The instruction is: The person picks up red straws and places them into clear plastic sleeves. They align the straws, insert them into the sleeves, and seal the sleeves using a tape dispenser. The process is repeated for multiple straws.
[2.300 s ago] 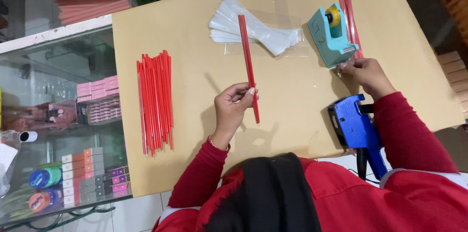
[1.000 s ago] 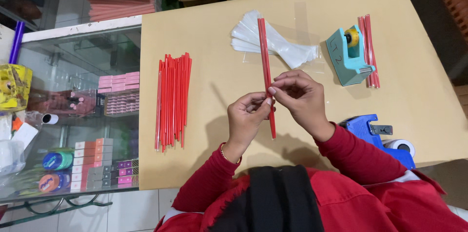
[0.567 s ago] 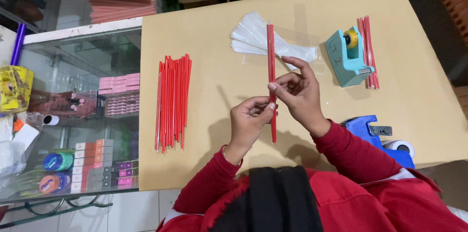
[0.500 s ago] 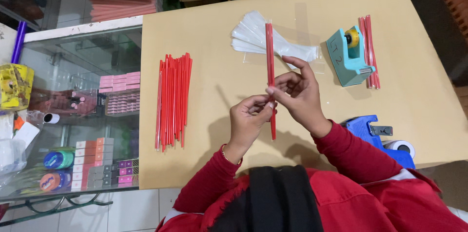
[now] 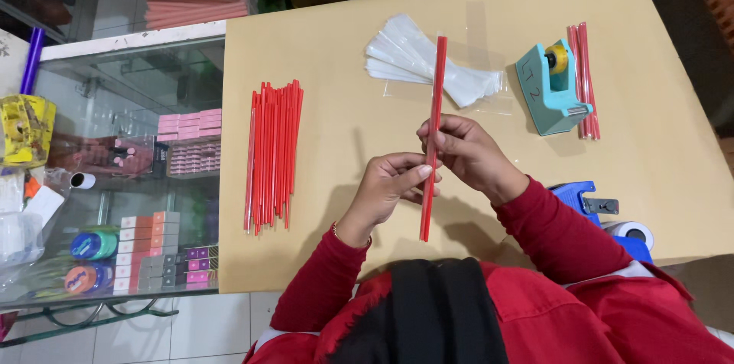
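- A tan tabletop [image 5: 657, 180] spans the view, with a glass display counter [image 5: 130, 173] just beside its left edge; small coloured boxes are seen on the shelves under the glass.
- A loose bundle of red sticks [image 5: 271, 154] lies flat on the left part of the tabletop, well apart from both hands.
- A fan of clear plastic sleeves [image 5: 405, 54] lies at the far middle; a teal tape dispenser [image 5: 547, 89] stands to its right, with a few more red sticks [image 5: 585, 77] touching or just beside it.
- A blue label gun [image 5: 592, 203] sits at the near right edge, partly hidden by the red sleeve.
- The right hand [image 5: 474, 154] is closed in a pinch on the single red stick [image 5: 433, 134] near its middle; the stick is held above the tabletop, pointing away from the body, its far end over the plastic sleeves.
- The left hand [image 5: 390, 184] is closed too, thumb and fingertips pressed to the same stick just below the right hand.
- A clear film appears to lie around the stick's upper part, though this cannot be told for certain; judged from the grip, the stick is best kept straight and steady by the right hand while the left works along it with a light touch, so that nothing bends or creases.
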